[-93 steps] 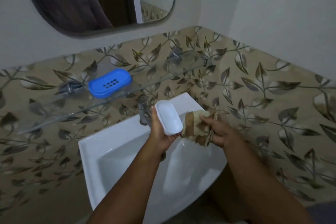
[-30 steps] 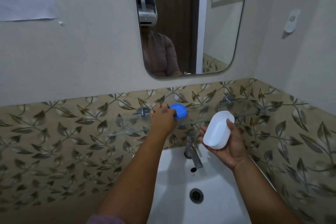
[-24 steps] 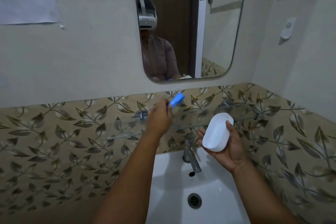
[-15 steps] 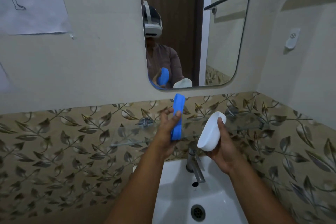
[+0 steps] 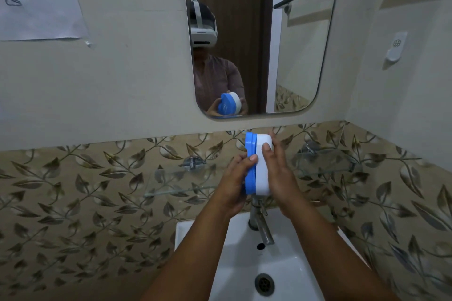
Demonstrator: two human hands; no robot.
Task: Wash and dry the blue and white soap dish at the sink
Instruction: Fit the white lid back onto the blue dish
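One soap dish, two parts: blue tray (image 5: pixel 250 164) against white base (image 5: pixel 262 166), gripped by left hand (image 5: pixel 233 184) and right hand (image 5: pixel 281 176).

Smooth, glossy plastic on dish (image 5: pixel 258 166), blue and white. Shiny metal tap (image 5: pixel 261 226) at lower centre. Glossy white ceramic sink (image 5: pixel 234 264). Clear glass shelf (image 5: pixel 181 181).

— What can't you make out?
— The left hand (image 5: pixel 234 178) covers the outer face of the blue tray (image 5: pixel 250 164), so its holes don't show directly; the right hand (image 5: pixel 277 173) hides the far side of the white base (image 5: pixel 263 168).
— And lower down?
— The tap (image 5: pixel 260 225) top sits behind the dish. The sink (image 5: pixel 195 230) runs off the bottom edge.
— The paper (image 5: pixel 39 0) on the wall?
— Cut at the left edge, possibly a drawing.
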